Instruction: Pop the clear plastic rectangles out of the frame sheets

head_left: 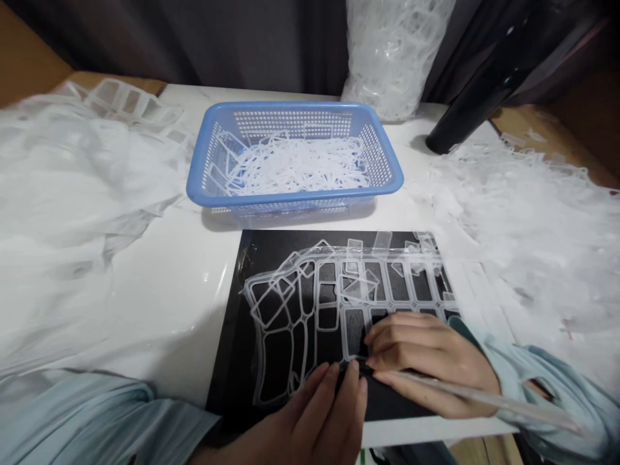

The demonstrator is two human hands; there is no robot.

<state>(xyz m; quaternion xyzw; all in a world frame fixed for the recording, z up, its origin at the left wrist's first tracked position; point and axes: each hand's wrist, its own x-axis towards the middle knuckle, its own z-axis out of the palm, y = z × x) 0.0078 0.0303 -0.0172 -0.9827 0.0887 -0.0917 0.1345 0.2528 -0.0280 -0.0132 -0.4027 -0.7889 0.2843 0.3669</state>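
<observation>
1. The left hand (314, 420) lies at the near edge of a black mat (387, 403), fingers spread and pressing down. Its grip is open and holds nothing.
2. The right hand (426, 361) sits just beside it, its grip closed on a long clear rod (484, 400) that runs toward the bench's (159, 310) near right corner.
3. A clear moulded sheet (294, 329) of rectangular frames covers most of the mat, with both hands at its near edge. Its far left frames sit askew, and loose pieces lie along its far side.
4. Beyond the mat, a blue plastic basket (290, 200) holds white strips (295, 165).
5. Clear offcuts heap on the bench's left (72, 194) and right (527, 213). A bag of scraps (392, 51) and a black cylinder (465, 123) stand at the far edge.
6. Risks: hard pulling could tear the thin ribs; a slipping rod could snag the frames; less pressure from the left hand could let the sheet slide.
</observation>
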